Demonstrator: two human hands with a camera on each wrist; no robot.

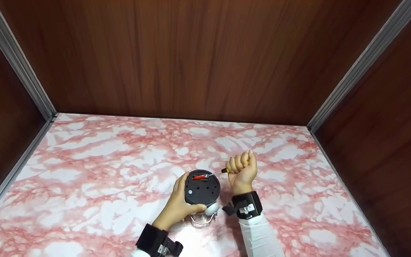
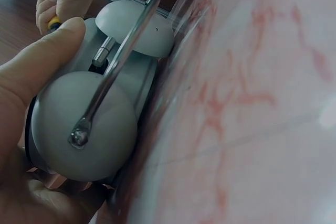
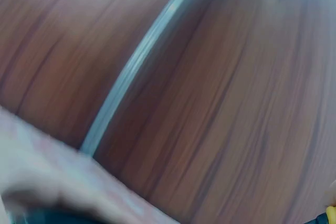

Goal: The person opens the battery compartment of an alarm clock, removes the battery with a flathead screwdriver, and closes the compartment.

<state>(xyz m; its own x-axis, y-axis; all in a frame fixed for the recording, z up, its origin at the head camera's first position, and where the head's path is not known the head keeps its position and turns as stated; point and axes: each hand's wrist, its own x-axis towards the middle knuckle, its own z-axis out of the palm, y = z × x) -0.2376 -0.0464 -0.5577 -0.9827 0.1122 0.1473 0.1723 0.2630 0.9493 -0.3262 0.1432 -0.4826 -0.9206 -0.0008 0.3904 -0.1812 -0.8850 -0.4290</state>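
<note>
- The right hand (image 1: 242, 170) has its fingers clamped round one screwdriver (image 1: 215, 173): thin metal shaft, yellow-and-black handle mostly hidden in the fist.
- The left hand (image 1: 180, 203) has its thumb and fingers clamped round the rim of one twin-bell clock (image 1: 202, 198); some fingertips are out of sight.
- The clock is over the near middle of the bench (image 1: 102, 171), its flat, round black back facing up, its dial hidden.
- One red battery (image 1: 199, 177) lies in a rectangular slot there; the shaft's tip reaches its right end, though contact is hard to make out.
- One pale round knob (image 1: 190, 192) and several small holes mark the same back.
- Two smooth, domed, grey-white bells (image 2: 86, 124) and one shiny metal bar (image 2: 118, 61) show in the left wrist view.
- The bench is marbled red and white, its near edge cut off.
- Two black wristbands (image 1: 247, 205) and a white sleeve (image 1: 262, 235) follow.
- Three wood-grained panels (image 1: 177, 60) stand around, metal strips (image 1: 23, 60) at the two corners.
</note>
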